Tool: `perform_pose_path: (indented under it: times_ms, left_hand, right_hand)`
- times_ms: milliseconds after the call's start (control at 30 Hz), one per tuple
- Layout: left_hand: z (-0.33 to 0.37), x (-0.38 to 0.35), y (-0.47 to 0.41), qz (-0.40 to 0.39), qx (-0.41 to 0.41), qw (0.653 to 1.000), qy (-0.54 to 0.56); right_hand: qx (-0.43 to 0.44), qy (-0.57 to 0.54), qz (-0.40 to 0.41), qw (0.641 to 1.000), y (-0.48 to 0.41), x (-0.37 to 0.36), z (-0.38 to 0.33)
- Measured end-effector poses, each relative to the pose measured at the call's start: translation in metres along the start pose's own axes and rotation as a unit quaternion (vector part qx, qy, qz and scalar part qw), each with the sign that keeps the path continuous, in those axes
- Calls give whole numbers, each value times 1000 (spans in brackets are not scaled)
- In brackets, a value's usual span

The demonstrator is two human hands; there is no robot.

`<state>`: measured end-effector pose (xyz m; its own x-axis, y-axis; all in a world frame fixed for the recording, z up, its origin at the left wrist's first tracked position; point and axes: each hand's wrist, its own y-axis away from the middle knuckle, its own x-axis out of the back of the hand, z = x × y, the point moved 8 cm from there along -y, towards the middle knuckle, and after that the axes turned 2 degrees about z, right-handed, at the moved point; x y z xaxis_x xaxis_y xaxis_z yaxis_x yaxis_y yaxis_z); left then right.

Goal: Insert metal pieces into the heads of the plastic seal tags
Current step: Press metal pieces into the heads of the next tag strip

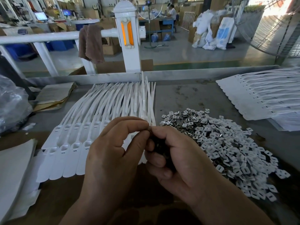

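The left hand (113,153) pinches at the pieces (163,151) the right hand (181,159) grips (picking step, I judge); next, seat one in a tag (75,146).

Factory floor, assembly workshop. Steel workbench (186,95) in front of white post (129,51) carries rows of white seal tags (100,108) and a bulk heap of metal pieces (227,143). Behind post: cardboard boxes (110,47), worker (172,12) at another bench. Left of post: monitors (40,15). Right: stuffed sacks (209,33), big industrial fan (267,33).
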<state>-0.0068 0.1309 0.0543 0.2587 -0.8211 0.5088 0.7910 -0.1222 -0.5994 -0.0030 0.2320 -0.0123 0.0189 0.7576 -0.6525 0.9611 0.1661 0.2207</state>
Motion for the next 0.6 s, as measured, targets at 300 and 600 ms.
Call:
perform_pose_path:
  times_ms: [300, 600]
  left_hand:
    - [0, 0, -1, -2, 9, 1000, 18]
    - [1, -1, 0, -4, 3, 1000, 16]
  right_hand:
    - [23, 16, -3, 1000, -1, 3, -2]
    - [26, 20, -14, 999, 1, 2, -4]
